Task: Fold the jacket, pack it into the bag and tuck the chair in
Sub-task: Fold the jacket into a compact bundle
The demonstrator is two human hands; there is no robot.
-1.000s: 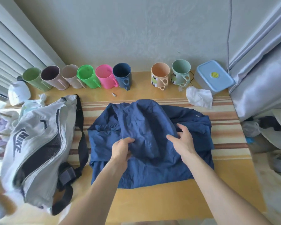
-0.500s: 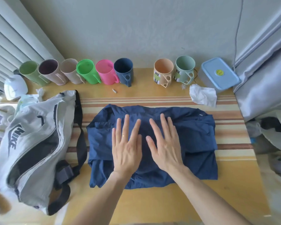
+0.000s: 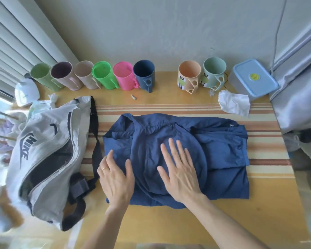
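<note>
A navy blue jacket (image 3: 223, 144) lies folded into a rough rectangle on the striped cloth in the middle of the table. My left hand (image 3: 115, 178) rests flat on its near left corner, fingers spread. Flat on the middle of the jacket lies my right hand (image 3: 180, 171), fingers apart. Neither hand grips the fabric. A grey Nike bag (image 3: 41, 159) with a dark strap lies to the left of the jacket, its zip gaping. No chair is visible.
Several coloured mugs (image 3: 104, 76) line the back of the wooden table (image 3: 169, 223) by the wall. A blue-lidded box (image 3: 253, 78) and a crumpled tissue (image 3: 233, 105) sit at the back right. A white clock (image 3: 26, 91) stands far left. Curtains hang on the right.
A second ago my hands held bunched fabric. They then pressed flat on the jacket's middle. Now my left hand has slid to the near left corner, and the right a little rightward.
</note>
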